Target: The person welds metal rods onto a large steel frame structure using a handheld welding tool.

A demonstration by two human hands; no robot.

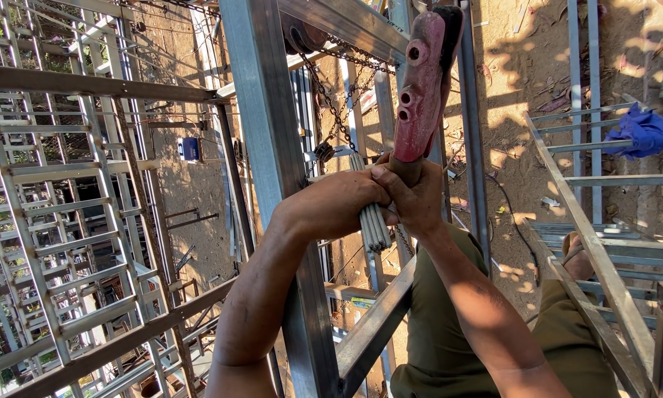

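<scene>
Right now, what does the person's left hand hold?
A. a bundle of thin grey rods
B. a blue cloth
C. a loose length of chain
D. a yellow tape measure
A: the left hand is closed around a bundle of thin grey rods, whose ends stick out above and below the fist, while the right hand beside it grips the handle of the red tool.

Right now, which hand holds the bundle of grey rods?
The left hand grips the grey rods; the right hand instead holds the handle of the red tool pointing upward.
</scene>
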